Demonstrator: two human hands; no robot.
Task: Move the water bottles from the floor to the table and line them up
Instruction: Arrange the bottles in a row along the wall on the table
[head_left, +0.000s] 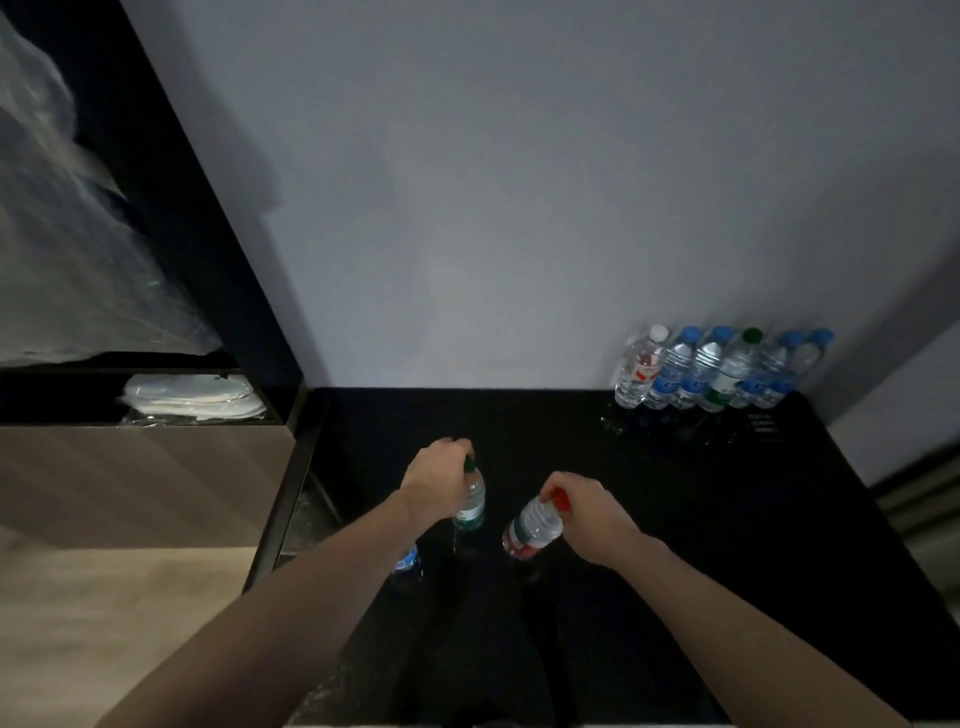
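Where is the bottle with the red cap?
In the head view the red-capped bottle is tilted over the black table, held by its cap in the right hand, just right of the green-capped bottle.

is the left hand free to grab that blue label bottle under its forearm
Probably not yet: the left hand already grips the green-capped bottle by its neck, and the blue-label bottle sits partly hidden beneath the forearm.

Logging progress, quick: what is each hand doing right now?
Left hand: holds the green-capped bottle by its top.
Right hand: holds the red-capped bottle, tilted.
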